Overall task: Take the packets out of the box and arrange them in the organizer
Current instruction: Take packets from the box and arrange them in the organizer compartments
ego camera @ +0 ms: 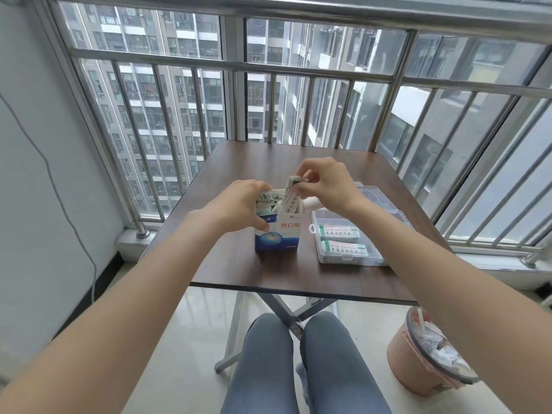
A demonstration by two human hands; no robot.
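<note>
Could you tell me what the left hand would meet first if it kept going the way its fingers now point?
Probably the packets inside the open box: the left hand holds the box's top edge, fingers aimed into the opening. Depth there is unclear.

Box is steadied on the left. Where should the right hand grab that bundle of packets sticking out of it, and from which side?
Pinch the bundle of packets at its upper end, coming from above on the right. It stands nearly upright, rising clear of the box, whose walls cover its lower part. The right hand already pinches there, while the left hand holds the box.
</note>
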